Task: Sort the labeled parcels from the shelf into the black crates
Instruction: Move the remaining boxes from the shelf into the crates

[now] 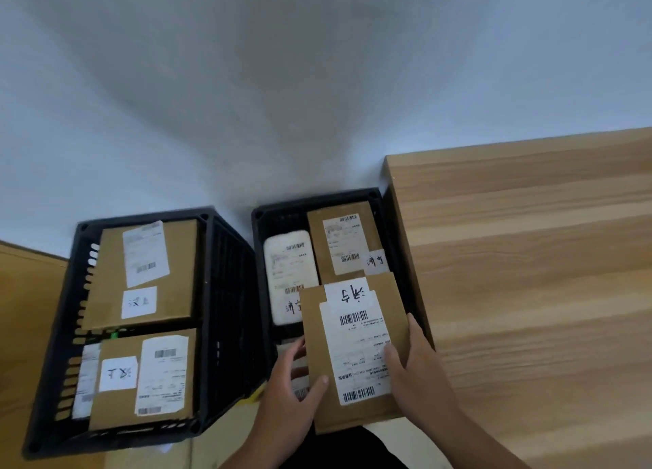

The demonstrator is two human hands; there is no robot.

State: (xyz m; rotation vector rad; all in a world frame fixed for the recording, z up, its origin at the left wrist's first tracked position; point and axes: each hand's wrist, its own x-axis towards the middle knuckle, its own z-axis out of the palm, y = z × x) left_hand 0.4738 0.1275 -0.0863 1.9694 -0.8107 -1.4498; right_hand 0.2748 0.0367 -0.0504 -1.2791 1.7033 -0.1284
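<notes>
I hold a flat brown cardboard parcel (352,348) with a white barcode label and a handwritten tag over the near end of the right black crate (261,218). My left hand (291,394) grips its left edge, thumb on top. My right hand (416,366) grips its right edge, thumb on the label. Deeper in that crate lie a white padded parcel (289,271) and a brown box (338,239). The left black crate (225,292) holds two labeled brown boxes, one at the far end (106,274) and one at the near end (116,405).
A light wooden shelf top (529,257) runs along the right, close against the right crate. A white wall (282,80) rises behind both crates. A wooden surface (24,309) lies at the left edge.
</notes>
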